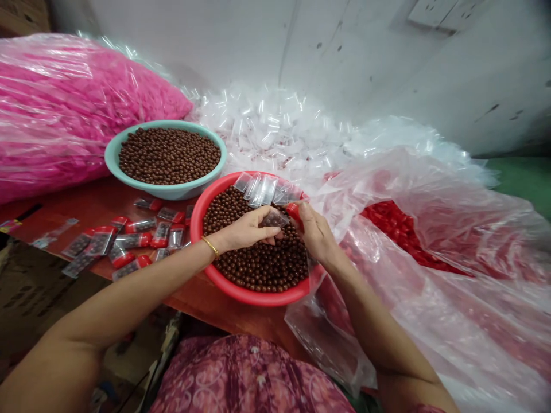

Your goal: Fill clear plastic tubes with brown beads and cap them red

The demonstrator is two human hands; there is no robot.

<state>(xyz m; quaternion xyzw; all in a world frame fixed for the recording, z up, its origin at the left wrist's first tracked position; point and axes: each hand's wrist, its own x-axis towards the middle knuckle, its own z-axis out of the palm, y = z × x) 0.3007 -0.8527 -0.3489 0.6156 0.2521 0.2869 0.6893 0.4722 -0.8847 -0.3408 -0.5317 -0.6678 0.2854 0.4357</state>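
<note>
Over a red basin (253, 297) of brown balls (258, 267), both my hands are close together. My left hand (247, 231) is closed around a small clear plastic container (275, 219) with brown balls inside. A red cap (294, 212) is pinched in my right hand (316, 232), beside the container's end; whether the two touch I cannot tell. Several clear containers (262, 190) lie on the balls at the basin's far side. Left of the basin, filled containers with red caps (133, 239) lie in a loose pile on the table.
A light blue basin (198, 190) of similar balls stands behind left, by a big bag of pink pieces (86, 103). Clear containers (275, 126) are heaped along the wall (241, 46). At right, an open plastic bag (482, 229) holds red caps (400, 232); its edge overlaps the red basin.
</note>
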